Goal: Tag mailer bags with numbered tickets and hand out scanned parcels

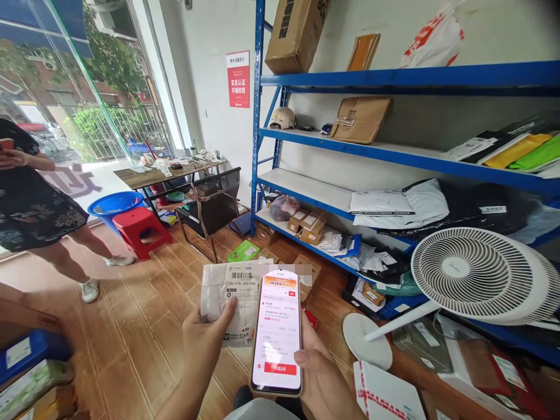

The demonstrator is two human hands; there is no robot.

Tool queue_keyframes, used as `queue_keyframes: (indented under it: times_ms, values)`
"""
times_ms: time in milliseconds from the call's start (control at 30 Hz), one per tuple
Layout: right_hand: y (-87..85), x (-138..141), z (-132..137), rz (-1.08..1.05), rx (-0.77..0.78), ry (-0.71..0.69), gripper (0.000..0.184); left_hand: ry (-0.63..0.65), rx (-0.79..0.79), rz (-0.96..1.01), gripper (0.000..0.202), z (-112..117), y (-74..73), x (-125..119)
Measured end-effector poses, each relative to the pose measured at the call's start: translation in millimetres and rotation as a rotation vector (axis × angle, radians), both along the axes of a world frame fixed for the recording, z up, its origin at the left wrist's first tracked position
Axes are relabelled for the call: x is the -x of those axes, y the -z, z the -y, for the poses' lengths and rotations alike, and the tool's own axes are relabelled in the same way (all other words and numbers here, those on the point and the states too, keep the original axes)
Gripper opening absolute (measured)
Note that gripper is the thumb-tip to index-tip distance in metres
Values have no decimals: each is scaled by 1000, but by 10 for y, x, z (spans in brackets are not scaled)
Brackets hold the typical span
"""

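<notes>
My left hand (pixel 205 338) grips a white soft parcel (pixel 231 297) with a barcode label, thumb pressed on its face. My right hand (pixel 321 373) holds a smartphone (pixel 277 332) upright beside the parcel; its lit screen shows a white and red app page. The phone overlaps the parcel's right edge. Both are held low over the wooden floor, in front of the blue shelving.
Blue metal shelves (pixel 394 79) on the right carry boxes, bags and parcels. A white fan (pixel 476 274) stands at the lower right. A black chair (pixel 212 204), red stool (pixel 140 228) and blue basin (pixel 114 205) stand ahead. A person (pixel 35 210) stands at the left.
</notes>
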State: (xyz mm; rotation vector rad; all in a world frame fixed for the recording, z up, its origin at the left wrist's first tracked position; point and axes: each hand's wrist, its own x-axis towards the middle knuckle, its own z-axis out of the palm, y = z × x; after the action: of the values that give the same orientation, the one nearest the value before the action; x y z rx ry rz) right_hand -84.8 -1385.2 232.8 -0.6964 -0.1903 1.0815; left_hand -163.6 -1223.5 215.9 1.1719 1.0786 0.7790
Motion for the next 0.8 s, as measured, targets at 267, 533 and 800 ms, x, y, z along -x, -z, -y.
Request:
queue_keyframes:
  times_ms: [267,533,800]
  values:
    - [-14,70,-54,149,19,50,91,-36,30,-10,49,11,-48,-7]
    - [-4,65,-53,266,44,32,85,-96,31,-46,53,-30,-3,17]
    - [28,61,-64,251,35,5,89,-80,45,-7,50,-42,-35,6]
